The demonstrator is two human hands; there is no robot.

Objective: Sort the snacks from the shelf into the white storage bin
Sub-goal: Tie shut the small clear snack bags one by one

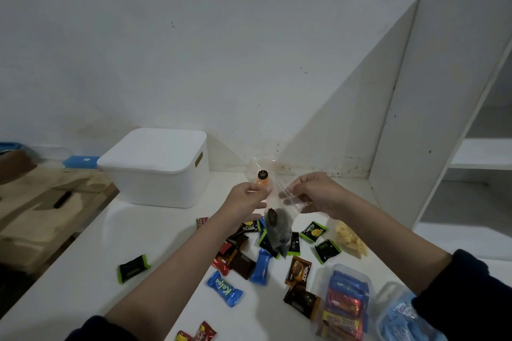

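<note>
Pinching clear snack bags (277, 210), both hands, left (245, 198) and right (318, 194), hover over scattered wrappers (260, 266). The lidded white bin (158, 166) sits behind on the surface (110, 243), the shelf (454, 108) to the right.

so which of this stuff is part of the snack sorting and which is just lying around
Job:
white bin, lid on
clear snack bags held in both hands
loose wrapped snacks on the table
shelf

Lying about:
wooden boards
black pen-like thing
blue block
</note>
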